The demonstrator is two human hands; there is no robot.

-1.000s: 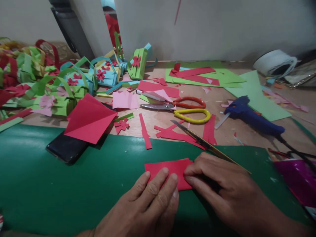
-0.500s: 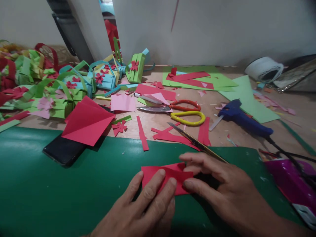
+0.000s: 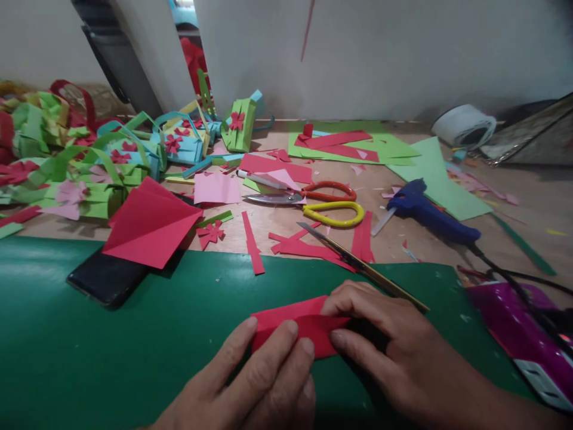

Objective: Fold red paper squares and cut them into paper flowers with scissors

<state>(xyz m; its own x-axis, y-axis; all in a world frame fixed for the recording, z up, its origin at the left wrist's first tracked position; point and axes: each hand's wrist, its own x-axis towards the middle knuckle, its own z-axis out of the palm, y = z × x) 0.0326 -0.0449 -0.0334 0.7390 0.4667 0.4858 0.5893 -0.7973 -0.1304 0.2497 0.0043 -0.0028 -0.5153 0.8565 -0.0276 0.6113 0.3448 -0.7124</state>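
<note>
A small red paper piece (image 3: 299, 319) lies partly folded on the green cutting mat (image 3: 134, 334). My left hand (image 3: 255, 382) rests its fingertips on the paper's near left edge, fingers stretched out. My right hand (image 3: 394, 346) pinches the paper's right end between thumb and fingers, lifting the far flap over. A box cutter (image 3: 358, 263) lies just beyond my right hand, its blade pointing away to the left.
A black phone (image 3: 105, 278) sits under a red folded sheet (image 3: 150, 224). Scissors (image 3: 313, 203), a blue glue gun (image 3: 425, 212), red strips and green sheets lie beyond the mat. Paper baskets (image 3: 89, 161) pile at the left. A purple object (image 3: 514, 322) sits at the right.
The red paper went from lying flat to having its far edge lifted and folded toward me by my right hand. The view shifted slightly right.
</note>
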